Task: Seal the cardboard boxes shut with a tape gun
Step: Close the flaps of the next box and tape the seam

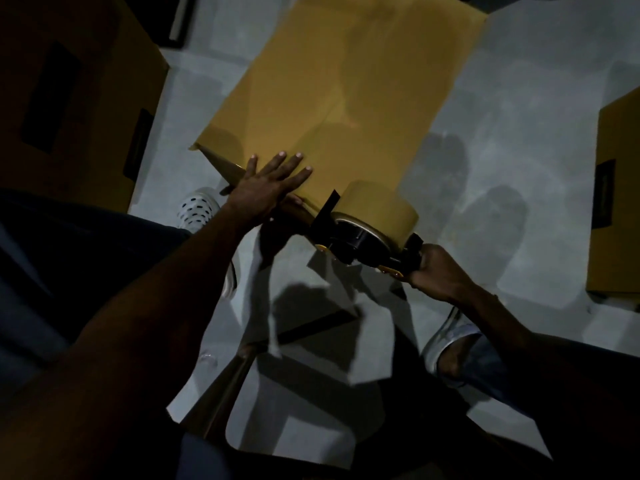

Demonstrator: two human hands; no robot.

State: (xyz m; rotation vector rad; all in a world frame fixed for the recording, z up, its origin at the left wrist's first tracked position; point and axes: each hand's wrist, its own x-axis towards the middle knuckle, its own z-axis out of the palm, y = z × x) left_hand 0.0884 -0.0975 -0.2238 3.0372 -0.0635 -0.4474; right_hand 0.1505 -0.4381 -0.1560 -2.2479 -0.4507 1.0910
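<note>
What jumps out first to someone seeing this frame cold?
The big tan cardboard box in the lit centre of the frame, standing on the pale grey floor. At its near edge, the left hand presses flat on the top with straight fingers, while the right hand grips the handle of a black tape gun with a tan tape roll set against the box's near right corner. More brown boxes sit in shadow at far left and far right.

The box (346,98) is matt brown cardboard, smooth on top. The tape gun (360,233) is glossy black plastic with yellow parts, and its tape roll (377,202) is smooth tan film with a slight sheen. The floor (502,140) looks like grey, mottled, matt concrete. The shoe (197,207) is white perforated plastic.
</note>
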